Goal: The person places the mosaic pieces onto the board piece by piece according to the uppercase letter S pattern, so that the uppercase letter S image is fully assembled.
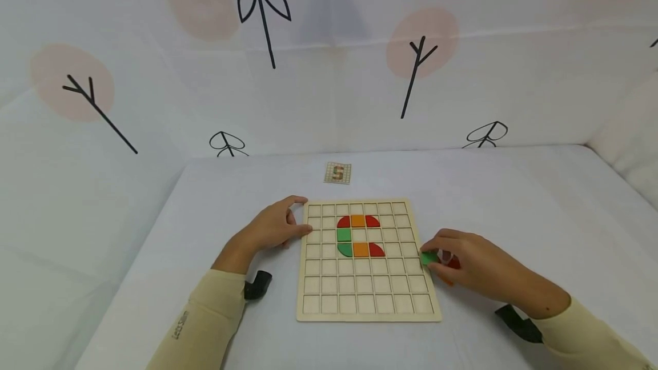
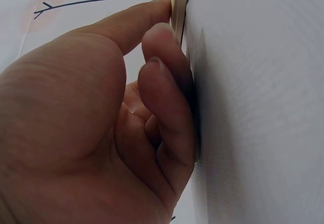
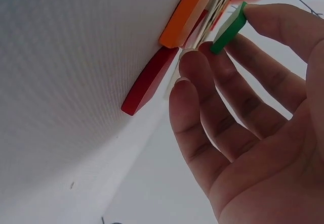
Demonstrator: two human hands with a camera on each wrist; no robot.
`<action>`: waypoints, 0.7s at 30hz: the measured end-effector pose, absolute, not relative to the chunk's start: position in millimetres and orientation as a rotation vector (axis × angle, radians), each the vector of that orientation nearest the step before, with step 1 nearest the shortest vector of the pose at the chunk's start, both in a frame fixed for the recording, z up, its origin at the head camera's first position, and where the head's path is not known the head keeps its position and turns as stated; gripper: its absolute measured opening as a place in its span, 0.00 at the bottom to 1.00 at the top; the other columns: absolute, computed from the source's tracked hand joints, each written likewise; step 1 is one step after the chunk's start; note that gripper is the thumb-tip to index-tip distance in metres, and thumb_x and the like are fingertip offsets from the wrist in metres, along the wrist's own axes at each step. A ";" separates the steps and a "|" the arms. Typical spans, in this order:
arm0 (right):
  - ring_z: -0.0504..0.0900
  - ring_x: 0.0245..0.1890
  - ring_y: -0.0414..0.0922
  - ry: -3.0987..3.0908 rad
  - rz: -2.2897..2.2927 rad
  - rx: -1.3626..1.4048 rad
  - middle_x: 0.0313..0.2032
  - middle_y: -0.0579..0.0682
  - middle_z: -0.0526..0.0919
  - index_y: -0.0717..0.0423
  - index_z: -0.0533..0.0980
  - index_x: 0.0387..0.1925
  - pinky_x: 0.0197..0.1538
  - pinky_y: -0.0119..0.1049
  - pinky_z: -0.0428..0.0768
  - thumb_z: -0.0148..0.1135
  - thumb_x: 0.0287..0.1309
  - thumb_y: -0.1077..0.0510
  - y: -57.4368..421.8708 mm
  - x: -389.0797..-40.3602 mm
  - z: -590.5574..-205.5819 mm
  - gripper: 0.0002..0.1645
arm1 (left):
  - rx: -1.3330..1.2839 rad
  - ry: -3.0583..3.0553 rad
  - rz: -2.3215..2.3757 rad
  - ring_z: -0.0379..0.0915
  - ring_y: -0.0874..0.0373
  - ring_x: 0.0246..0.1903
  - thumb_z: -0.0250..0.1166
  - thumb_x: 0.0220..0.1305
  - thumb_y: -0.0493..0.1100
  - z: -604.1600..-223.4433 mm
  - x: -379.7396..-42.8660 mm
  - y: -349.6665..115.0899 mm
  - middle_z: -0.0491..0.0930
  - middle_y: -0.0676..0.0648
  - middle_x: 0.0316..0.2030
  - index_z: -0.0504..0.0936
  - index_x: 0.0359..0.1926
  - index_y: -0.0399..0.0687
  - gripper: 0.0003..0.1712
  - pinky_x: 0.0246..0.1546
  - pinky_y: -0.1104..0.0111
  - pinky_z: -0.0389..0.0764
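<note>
On the white surface point(image 1: 514, 193), a gridded board point(image 1: 365, 285) is laid flat, seven pieces seated in its cells. Second row from far edge: red quarter-round point(image 1: 344, 222), orange square point(image 1: 357, 221), another red quarter-round point(image 1: 372, 221). Row below: a green square point(image 1: 344, 235), under the first red one. Next row: green quarter-round point(image 1: 345, 250), second orange square point(image 1: 361, 250), third red quarter-round point(image 1: 376, 250).

Board's left edge is touched by the left hand point(image 1: 272, 224): thumb on the rim, index at the far-left corner, those two spread apart, other fingers loosely curled per left wrist view. A green piece point(image 3: 230, 29) is pinched between thumb and fingertips of the right hand point(image 1: 478, 258), just beside the board's right edge; its full outline can't be made out. Near that hand, an orange piece point(image 3: 183, 17) and a red piece point(image 3: 149, 80) are seen lying loose on the surface; whether they touch can't be told.

Beyond the board's far edge a small card point(image 1: 337, 173) is placed, printed with a grid and a coloured S-like figure. Pale sleeves point(image 1: 203, 313) are worn on both arms, a black item point(image 1: 258, 285) by each wrist. Behind, plant outlines and pink patches are printed on a white backdrop point(image 1: 334, 101)
</note>
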State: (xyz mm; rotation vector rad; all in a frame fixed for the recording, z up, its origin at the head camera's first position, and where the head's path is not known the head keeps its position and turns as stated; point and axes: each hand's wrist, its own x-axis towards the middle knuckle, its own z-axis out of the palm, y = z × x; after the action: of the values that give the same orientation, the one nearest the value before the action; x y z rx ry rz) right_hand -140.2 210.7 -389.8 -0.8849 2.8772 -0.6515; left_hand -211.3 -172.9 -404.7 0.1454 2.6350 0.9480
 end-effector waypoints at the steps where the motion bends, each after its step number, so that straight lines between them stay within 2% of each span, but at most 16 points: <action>1: 0.71 0.31 0.27 2.875 -0.648 -0.886 0.34 0.32 0.76 0.46 0.84 0.45 0.31 0.25 0.74 0.72 0.57 0.55 210.4 -140.1 -389.4 0.13 | 0.145 2.635 0.948 0.71 0.57 0.17 0.73 0.59 0.54 -404.5 -211.4 -172.7 0.77 0.48 0.27 0.66 0.71 0.60 0.41 0.26 0.67 0.68; 21: 0.73 0.34 0.29 2.882 -0.579 -0.903 0.36 0.32 0.77 0.44 0.85 0.44 0.37 0.28 0.78 0.73 0.56 0.53 202.1 -133.3 -383.6 0.13 | 0.150 2.630 0.949 0.72 0.57 0.17 0.73 0.59 0.54 -403.9 -210.5 -173.0 0.76 0.48 0.28 0.66 0.71 0.60 0.42 0.26 0.67 0.68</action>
State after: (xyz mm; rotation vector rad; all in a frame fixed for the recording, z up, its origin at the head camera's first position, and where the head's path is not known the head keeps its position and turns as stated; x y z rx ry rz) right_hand -133.3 202.1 -383.6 -0.9030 2.8821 -0.5794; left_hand -210.5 -173.0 -403.9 0.1497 2.6297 0.9490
